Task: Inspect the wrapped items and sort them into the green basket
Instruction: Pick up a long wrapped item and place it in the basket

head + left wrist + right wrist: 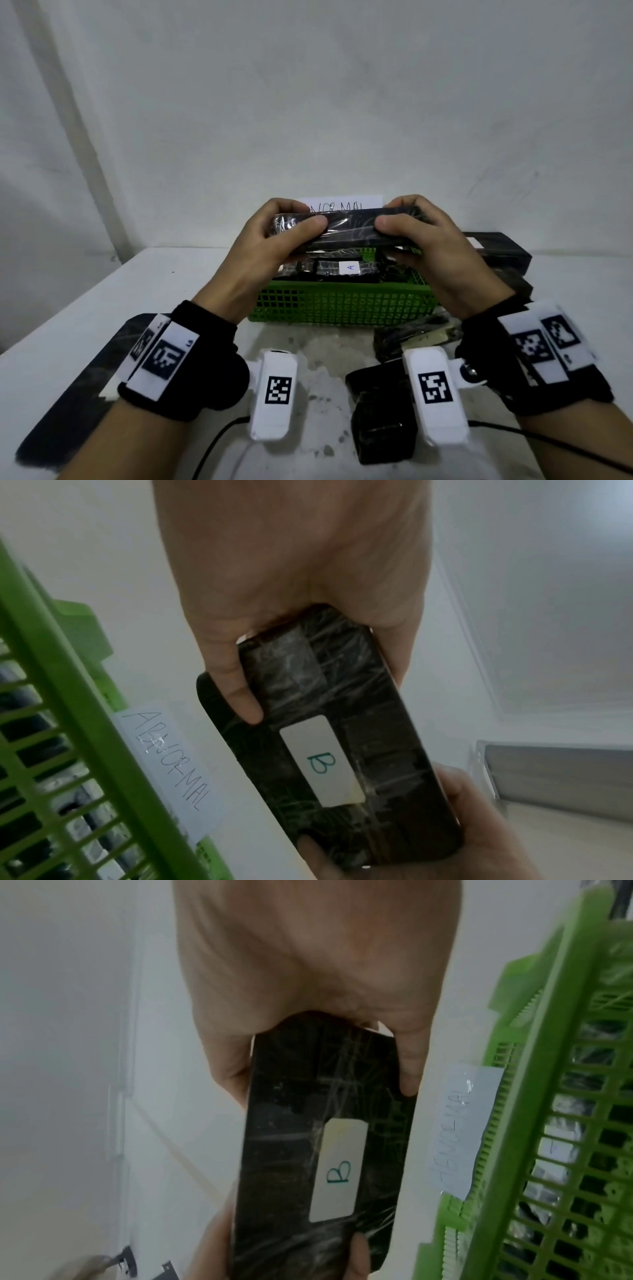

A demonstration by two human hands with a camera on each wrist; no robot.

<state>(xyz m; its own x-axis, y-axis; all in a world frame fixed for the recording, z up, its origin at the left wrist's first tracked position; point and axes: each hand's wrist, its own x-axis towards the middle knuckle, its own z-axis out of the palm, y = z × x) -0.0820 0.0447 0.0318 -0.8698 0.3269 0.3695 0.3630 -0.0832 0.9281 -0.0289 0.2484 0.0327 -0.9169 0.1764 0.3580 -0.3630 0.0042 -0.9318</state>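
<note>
Both hands hold one long black item wrapped in clear film above the green basket. My left hand grips its left end, my right hand its right end. The side turned away from me carries a white label marked B. The basket holds several wrapped black items, one with a white label marked A. A paper tag reading ABNORMAL is stuck on the basket's far side.
More wrapped black items lie on the white table: a long box right of the basket, a small bundle and two dark blocks in front of it. A dark flat strip lies at the left. Cables run along the near edge.
</note>
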